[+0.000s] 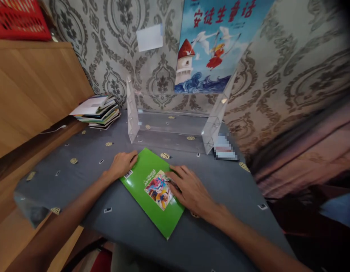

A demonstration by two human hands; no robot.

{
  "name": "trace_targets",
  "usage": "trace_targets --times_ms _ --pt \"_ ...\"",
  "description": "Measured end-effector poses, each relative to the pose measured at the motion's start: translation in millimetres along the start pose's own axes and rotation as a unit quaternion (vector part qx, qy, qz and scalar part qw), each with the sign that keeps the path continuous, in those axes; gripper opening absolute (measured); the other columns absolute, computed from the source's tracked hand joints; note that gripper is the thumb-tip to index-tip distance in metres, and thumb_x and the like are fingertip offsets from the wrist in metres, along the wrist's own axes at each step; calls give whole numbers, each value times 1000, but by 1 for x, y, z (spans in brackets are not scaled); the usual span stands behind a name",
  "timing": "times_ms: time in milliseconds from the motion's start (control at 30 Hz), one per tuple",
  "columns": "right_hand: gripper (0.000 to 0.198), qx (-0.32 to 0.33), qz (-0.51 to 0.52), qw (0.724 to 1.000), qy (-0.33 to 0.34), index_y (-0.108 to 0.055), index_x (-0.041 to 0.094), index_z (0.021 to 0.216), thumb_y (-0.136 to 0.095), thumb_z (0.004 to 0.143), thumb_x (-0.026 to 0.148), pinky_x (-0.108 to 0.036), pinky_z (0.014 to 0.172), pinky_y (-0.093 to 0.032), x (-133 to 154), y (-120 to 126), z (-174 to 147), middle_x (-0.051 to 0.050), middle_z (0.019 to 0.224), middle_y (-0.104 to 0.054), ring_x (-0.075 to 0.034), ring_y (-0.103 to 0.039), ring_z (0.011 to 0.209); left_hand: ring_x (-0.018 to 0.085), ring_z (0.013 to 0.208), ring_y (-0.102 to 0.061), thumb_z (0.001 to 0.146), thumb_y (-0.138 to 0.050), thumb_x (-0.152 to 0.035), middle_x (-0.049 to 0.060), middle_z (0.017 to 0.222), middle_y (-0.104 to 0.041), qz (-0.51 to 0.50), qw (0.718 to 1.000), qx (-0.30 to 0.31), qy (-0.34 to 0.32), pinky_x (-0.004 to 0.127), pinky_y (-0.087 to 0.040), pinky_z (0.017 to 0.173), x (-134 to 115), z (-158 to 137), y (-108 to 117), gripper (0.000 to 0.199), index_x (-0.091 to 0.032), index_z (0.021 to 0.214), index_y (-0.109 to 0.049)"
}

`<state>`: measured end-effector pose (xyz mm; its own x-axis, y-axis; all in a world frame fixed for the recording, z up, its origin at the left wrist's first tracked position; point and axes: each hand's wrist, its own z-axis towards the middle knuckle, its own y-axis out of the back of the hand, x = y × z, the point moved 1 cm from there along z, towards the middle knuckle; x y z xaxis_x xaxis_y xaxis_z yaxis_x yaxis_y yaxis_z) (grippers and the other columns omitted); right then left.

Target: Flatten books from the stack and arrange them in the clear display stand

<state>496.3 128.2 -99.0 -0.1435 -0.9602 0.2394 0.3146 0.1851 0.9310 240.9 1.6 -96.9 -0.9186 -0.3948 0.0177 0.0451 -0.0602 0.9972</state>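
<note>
A green book (152, 211) with a colourful square picture on its cover lies slanted on the cloth-covered table. At its upper left edge is my left hand (124, 164), its fingers closed on the edge near a barcode. My right hand (191, 189) rests over the book's right edge, fingers apart and reaching onto the cover picture, which they partly hide. Just beyond the book stands a clear acrylic rack (169, 141) with transparent side panels.
To the left, a stack of books (98, 109) sits beside a wooden cabinet (36, 75) with a red basket (20, 20) on top. A blurred flat item (225, 147) lies right of the rack. A poster (211, 49) hangs on the patterned wall.
</note>
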Motion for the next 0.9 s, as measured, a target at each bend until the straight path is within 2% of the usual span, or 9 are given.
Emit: trace_targets --times_ms 100,200,300,467,533,600,733,800,900 --pt "17 42 -35 998 -41 -68 18 105 -53 99 25 -35 73 -50 5 14 1 -11 106 -67 -27 -61 101 22 72 -69 103 -37 -36 6 81 -75 4 998 -3 -58 28 -39 64 -11 15 -1 34 -22 102 -67" --pt "18 73 -57 991 -94 -67 19 96 -51 101 24 -31 64 -43 7 21 1 -8 95 -68 -23 -63 90 20 71 -68 104 -37 -39 5 80 -74 4 992 -6 -125 27 -39 64 -29 32 -3 35 -21 100 -68" --pt "19 63 -69 990 -104 -67 19 95 -50 102 23 -32 64 -41 7 18 0 -7 92 -68 -22 -64 86 18 70 -66 105 -36 -41 5 79 -73 5 979 -8 -201 26 -39 64 -50 47 -3 38 -21 100 -68" --pt "16 6 -85 995 -44 -67 17 96 -52 98 21 -37 79 -48 4 7 0 -11 99 -68 -26 -60 97 17 77 -66 106 -37 -40 5 87 -74 -3 955 -17 -295 26 -40 68 -83 61 -4 38 -20 98 -68" --pt "18 -8 -61 998 -23 -68 16 104 -52 98 20 -42 88 -50 1 2 -1 -14 111 -68 -28 -59 105 18 79 -66 105 -40 -40 5 84 -73 -36 957 -40 -284 26 -41 71 -90 64 -5 36 -20 92 -67" --pt "25 -20 -23 1000 -5 -66 15 117 -51 98 21 -48 102 -47 -2 -2 -1 -16 127 -65 -30 -56 121 18 81 -66 104 -42 -41 4 82 -71 -77 965 -73 -240 27 -43 74 -93 66 -6 35 -21 89 -67" --pt "38 -7 9 1000 -15 -60 14 133 -47 99 25 -59 116 -34 -7 -8 -2 -18 146 -55 -33 -41 143 18 79 -63 107 -28 -34 5 83 -69 -105 973 -126 -164 28 -44 77 -85 62 -2 42 -19 91 -64" --pt "41 14 4 999 -30 -58 13 137 -46 100 27 -60 118 -31 -7 -8 -1 -18 151 -51 -33 -38 146 18 84 -63 107 -27 -32 6 88 -69 -114 970 -144 -160 29 -45 80 -80 50 1 41 -18 95 -64" --pt "46 35 -5 998 -46 -54 10 142 -44 101 28 -60 120 -29 -5 -6 0 -18 154 -48 -34 -36 148 23 97 -61 105 -35 -32 8 100 -68 -105 962 -167 -186 33 -47 86 -76 18 2 31 -19 106 -64"
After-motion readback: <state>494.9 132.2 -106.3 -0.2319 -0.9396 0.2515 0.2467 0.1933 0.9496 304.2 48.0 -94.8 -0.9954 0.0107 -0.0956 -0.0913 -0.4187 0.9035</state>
